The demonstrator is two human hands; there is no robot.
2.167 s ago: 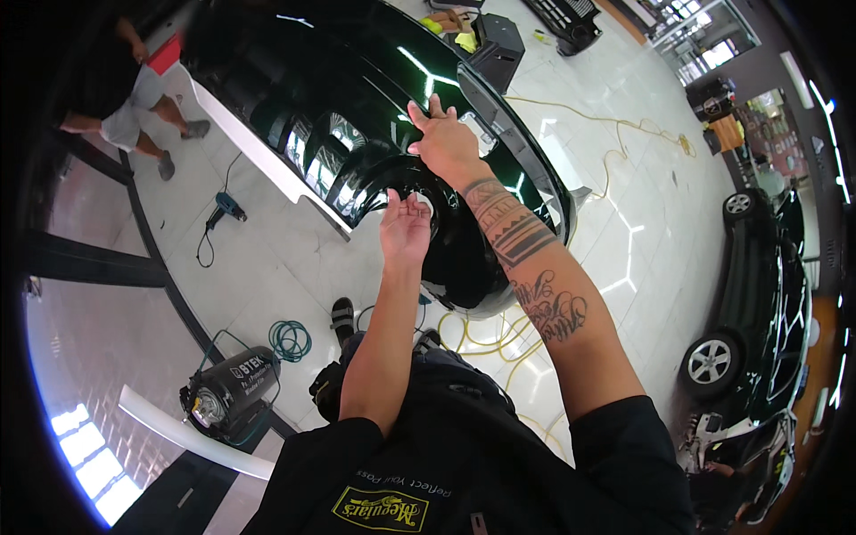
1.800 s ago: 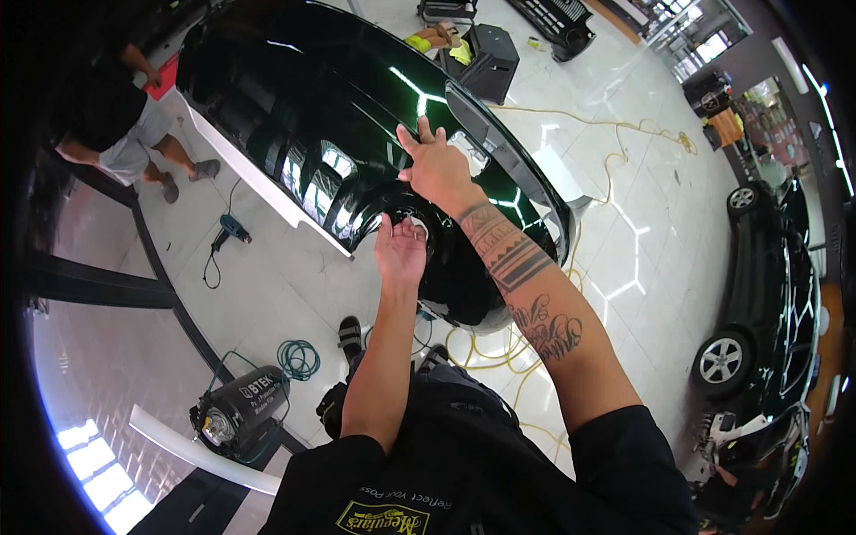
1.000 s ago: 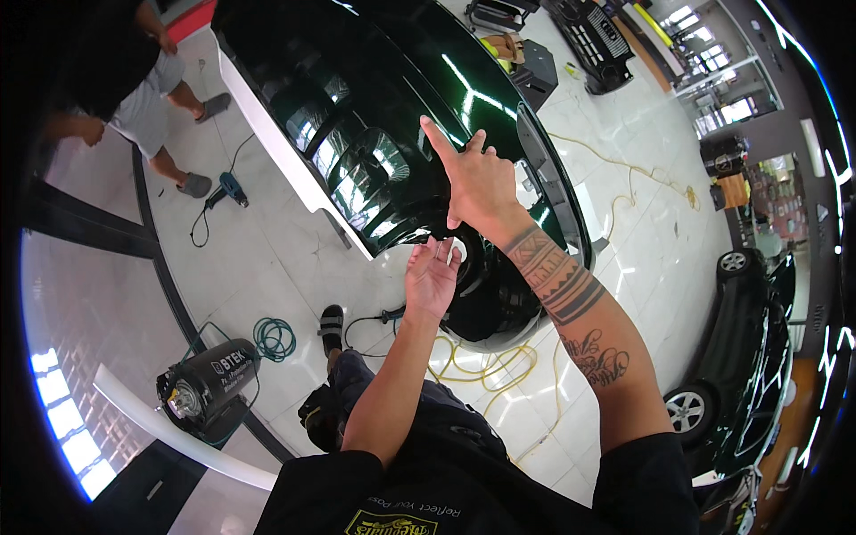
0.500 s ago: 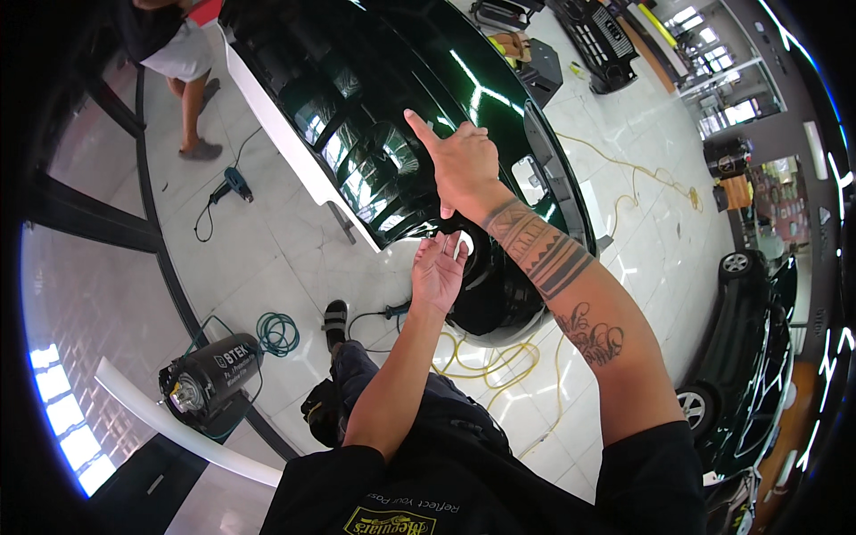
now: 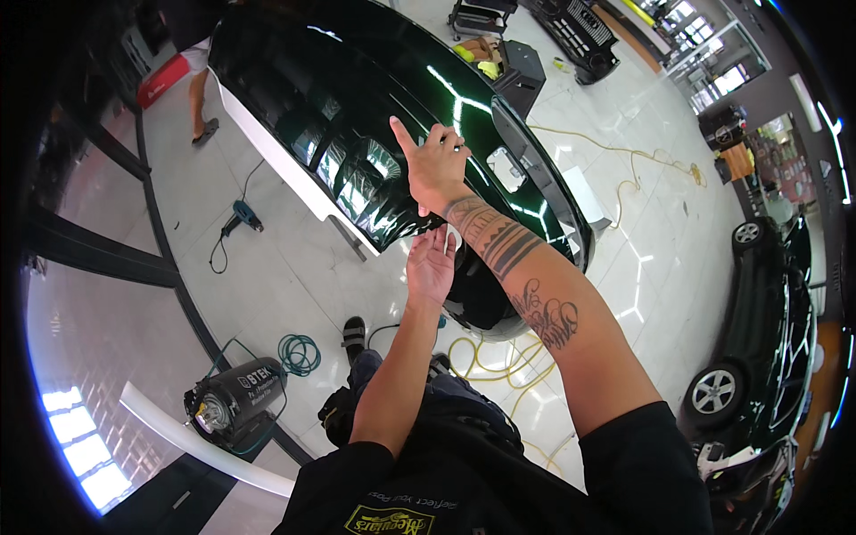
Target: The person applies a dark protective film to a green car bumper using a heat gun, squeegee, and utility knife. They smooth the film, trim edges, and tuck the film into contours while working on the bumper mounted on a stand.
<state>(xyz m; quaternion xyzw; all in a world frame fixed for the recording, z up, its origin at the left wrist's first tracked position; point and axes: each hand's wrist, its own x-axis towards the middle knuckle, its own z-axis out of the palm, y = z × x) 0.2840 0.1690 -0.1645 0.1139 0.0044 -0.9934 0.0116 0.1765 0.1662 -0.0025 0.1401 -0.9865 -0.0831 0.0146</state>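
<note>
Right hand (image 5: 434, 169) raised over glossy dark green car panel (image 5: 357, 116), index finger out, others curled, gripping nothing. Left hand (image 5: 431, 265) nearer, fingers open, touching panel edge.

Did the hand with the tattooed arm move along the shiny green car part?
Cannot tell. The right hand sits on the dark green bumper near its white-edged opening throughout; its shift in the picture looks like head movement, since the bumper shifts too.
</note>
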